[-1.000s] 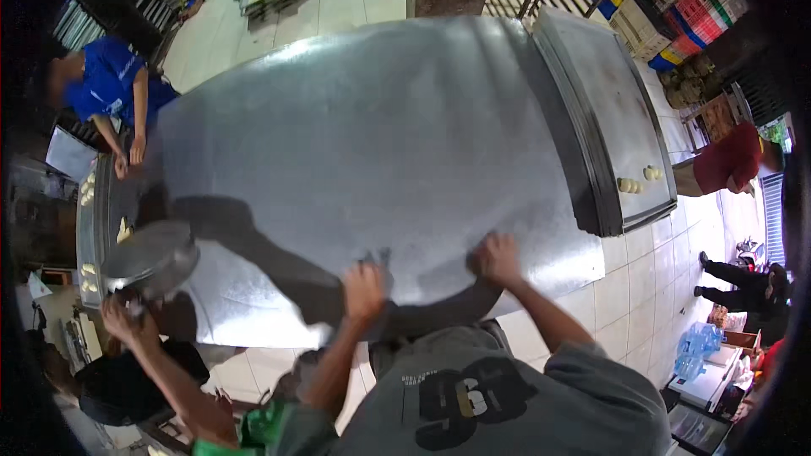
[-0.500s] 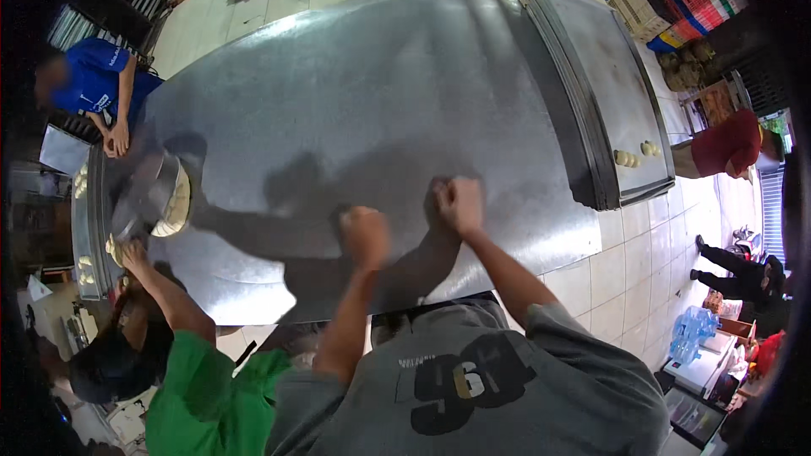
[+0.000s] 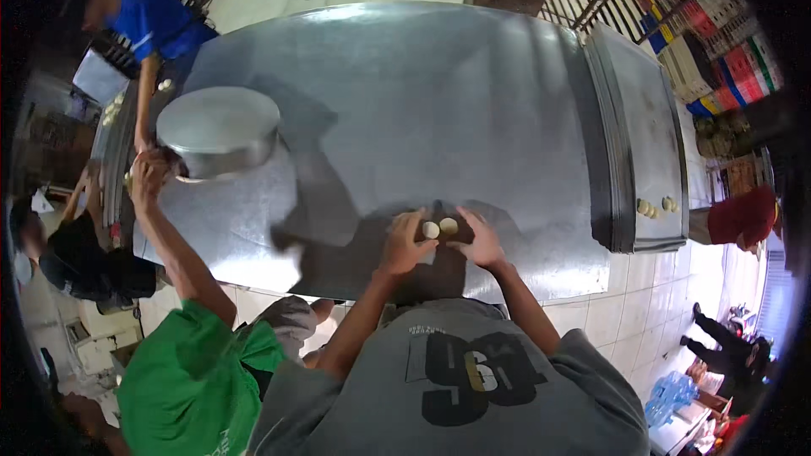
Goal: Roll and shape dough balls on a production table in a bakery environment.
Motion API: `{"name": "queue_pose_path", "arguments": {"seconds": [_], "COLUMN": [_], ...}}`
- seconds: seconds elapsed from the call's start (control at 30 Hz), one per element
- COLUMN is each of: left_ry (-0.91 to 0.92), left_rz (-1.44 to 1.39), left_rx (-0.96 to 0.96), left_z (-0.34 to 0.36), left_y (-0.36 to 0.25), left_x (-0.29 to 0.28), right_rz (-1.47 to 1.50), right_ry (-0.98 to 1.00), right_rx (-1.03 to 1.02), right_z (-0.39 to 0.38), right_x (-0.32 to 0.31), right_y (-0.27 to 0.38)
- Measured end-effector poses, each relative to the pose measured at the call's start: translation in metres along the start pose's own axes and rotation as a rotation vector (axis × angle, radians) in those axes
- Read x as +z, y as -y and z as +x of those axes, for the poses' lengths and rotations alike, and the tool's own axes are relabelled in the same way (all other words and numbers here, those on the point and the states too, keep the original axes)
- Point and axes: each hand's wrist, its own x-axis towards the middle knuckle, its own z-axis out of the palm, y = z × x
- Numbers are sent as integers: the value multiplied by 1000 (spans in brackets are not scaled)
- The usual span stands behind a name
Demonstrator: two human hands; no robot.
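On the grey metal table [image 3: 422, 101], my left hand [image 3: 404, 245] and my right hand [image 3: 480, 243] curve around two small cream dough balls [image 3: 439, 228] near the front edge. Both hands are open, thumb apart from fingers, with the balls uncovered between them. To the left, a round metal pan [image 3: 218, 122] is at a co-worker's hand [image 3: 150, 169].
Stacked metal trays [image 3: 646, 143] with dough balls lie at the right, crates [image 3: 718, 55] behind. Co-workers in blue [image 3: 160, 21], green [image 3: 186, 380] and black [image 3: 101, 262] occupy the left; one in dark red [image 3: 735, 221] stands right. Water jugs [image 3: 667, 397] are lower right.
My hands have gone from curled over the tabletop to open, revealing the two balls. The round pan has moved toward the back and right, away from the left front corner.
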Motion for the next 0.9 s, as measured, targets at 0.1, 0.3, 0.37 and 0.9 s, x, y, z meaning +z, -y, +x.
{"name": "queue_pose_path", "arguments": {"seconds": [0.1,0.3,0.37,0.9], "left_ry": [-238,-386,-375,-582], "left_rz": [291,659,707,-182], "left_rx": [-56,-45,-81,-410], "left_z": [-24,-80,-76,26], "left_y": [10,46,29,67], "left_x": [-35,-47,-45,-71], "right_rz": [-82,-792,-773,-703], "right_ry": [-168,-264,-252,-337], "right_rx": [156,238,232,486], "right_z": [-41,-106,-111,-113], "right_x": [-14,-51,-57,-127], "right_y": [-43,-84,-89,-159]}}
